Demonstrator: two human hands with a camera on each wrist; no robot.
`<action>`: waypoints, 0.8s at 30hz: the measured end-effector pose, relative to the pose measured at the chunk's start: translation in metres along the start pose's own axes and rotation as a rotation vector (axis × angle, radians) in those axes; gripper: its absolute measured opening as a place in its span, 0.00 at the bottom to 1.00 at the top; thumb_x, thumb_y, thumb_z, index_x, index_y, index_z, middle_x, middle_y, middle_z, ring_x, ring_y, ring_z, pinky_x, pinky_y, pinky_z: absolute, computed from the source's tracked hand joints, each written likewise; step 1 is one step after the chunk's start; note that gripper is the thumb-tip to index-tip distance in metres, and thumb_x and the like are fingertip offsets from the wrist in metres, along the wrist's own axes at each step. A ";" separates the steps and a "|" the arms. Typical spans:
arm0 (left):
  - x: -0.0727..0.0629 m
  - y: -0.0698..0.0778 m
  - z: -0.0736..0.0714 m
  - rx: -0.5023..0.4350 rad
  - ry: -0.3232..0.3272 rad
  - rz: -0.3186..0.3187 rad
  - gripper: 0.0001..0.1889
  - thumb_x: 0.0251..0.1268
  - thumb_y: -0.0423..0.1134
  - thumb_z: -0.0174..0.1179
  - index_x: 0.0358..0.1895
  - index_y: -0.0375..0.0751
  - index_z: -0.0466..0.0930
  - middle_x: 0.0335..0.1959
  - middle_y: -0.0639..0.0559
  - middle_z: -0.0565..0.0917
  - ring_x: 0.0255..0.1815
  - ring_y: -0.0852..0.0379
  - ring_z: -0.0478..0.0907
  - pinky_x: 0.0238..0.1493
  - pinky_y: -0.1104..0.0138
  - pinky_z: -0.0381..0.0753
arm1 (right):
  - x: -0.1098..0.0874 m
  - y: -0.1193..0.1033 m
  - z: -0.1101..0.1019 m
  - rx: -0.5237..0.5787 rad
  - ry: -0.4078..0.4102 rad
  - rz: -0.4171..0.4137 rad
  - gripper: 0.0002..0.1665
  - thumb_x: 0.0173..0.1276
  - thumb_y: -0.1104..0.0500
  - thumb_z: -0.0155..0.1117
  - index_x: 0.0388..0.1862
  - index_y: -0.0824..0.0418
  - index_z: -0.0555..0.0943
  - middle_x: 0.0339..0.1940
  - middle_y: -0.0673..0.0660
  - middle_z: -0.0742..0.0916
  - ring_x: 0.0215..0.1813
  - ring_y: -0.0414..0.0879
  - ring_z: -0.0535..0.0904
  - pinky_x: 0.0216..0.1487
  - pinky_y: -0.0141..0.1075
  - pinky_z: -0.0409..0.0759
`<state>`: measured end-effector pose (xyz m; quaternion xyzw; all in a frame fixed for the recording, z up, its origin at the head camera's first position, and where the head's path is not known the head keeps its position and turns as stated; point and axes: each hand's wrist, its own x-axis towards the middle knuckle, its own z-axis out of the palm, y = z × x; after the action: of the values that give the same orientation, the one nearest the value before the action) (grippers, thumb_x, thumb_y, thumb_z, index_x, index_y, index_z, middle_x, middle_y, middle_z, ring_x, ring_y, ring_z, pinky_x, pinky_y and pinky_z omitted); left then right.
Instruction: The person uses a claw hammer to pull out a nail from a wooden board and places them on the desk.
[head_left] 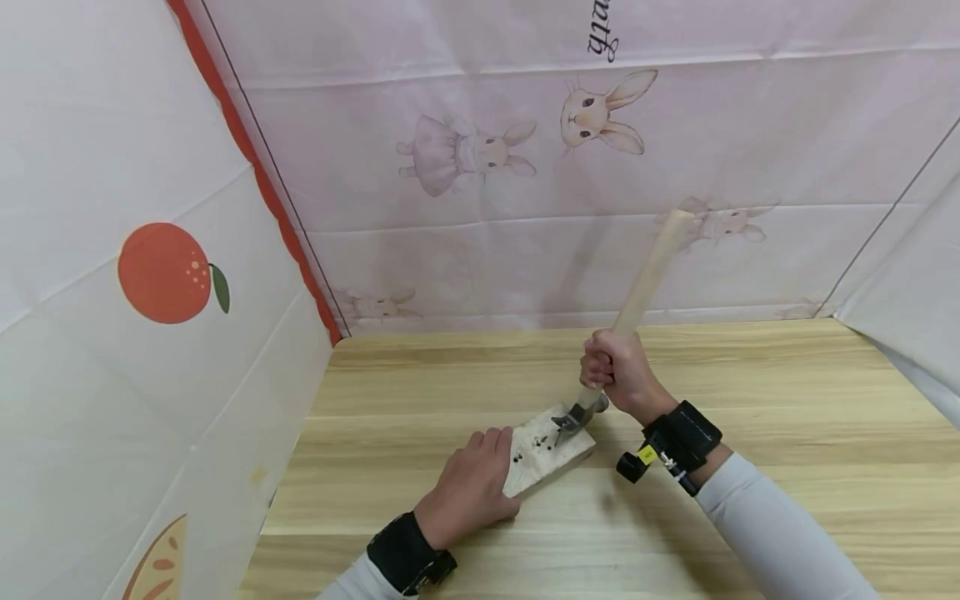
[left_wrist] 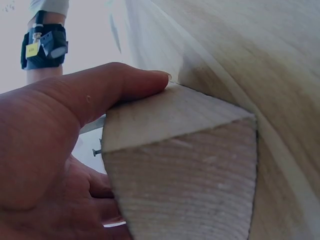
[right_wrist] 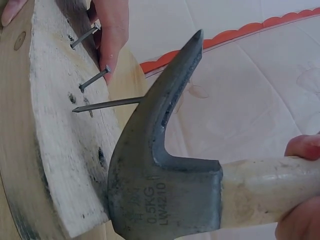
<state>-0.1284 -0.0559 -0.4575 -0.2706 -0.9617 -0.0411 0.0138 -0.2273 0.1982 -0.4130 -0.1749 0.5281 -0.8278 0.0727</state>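
My left hand [head_left: 467,477] grips the left end of a pale wooden block [head_left: 531,473], thumb along one side and fingers over the other. My right hand [head_left: 628,375] holds a claw hammer [head_left: 651,271] by its wooden handle, close to the head, with the handle pointing up and away. The steel head [right_wrist: 150,195] rests against the block. A nail [right_wrist: 110,104] sits at the claw, its pointed tip showing just off the wood. Two more nails [right_wrist: 95,79] stick up from the block, among several dark holes [right_wrist: 101,156].
The block lies on a wood-grain table [head_left: 390,392]. A pink cloth with rabbit prints [head_left: 480,267] hangs behind the table's back edge. At the left is a white cloth with fruit prints [head_left: 247,392], and more white cloth [head_left: 915,292] hangs at the right.
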 end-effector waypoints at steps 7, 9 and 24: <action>0.003 -0.002 -0.001 -0.136 -0.103 -0.038 0.52 0.51 0.61 0.76 0.76 0.36 0.66 0.67 0.44 0.79 0.64 0.46 0.77 0.55 0.56 0.85 | -0.006 -0.006 -0.002 -0.006 -0.021 -0.011 0.23 0.70 0.71 0.41 0.14 0.59 0.54 0.13 0.51 0.57 0.16 0.45 0.50 0.23 0.40 0.49; 0.005 -0.004 -0.003 -0.173 -0.157 -0.054 0.57 0.49 0.66 0.76 0.78 0.37 0.64 0.70 0.43 0.76 0.68 0.44 0.75 0.62 0.54 0.82 | -0.008 -0.010 -0.001 -0.015 -0.036 -0.017 0.23 0.70 0.71 0.40 0.15 0.59 0.54 0.13 0.51 0.57 0.16 0.45 0.50 0.23 0.40 0.49; 0.010 0.007 -0.020 -0.549 0.245 0.066 0.30 0.56 0.57 0.77 0.57 0.42 0.88 0.53 0.51 0.91 0.50 0.56 0.87 0.51 0.64 0.86 | -0.029 -0.045 0.020 0.008 -0.140 -0.126 0.22 0.69 0.72 0.38 0.15 0.59 0.54 0.12 0.52 0.57 0.15 0.47 0.51 0.21 0.43 0.49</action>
<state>-0.1335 -0.0466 -0.4366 -0.2884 -0.8965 -0.3314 0.0574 -0.1905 0.2091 -0.3707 -0.2651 0.5063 -0.8186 0.0579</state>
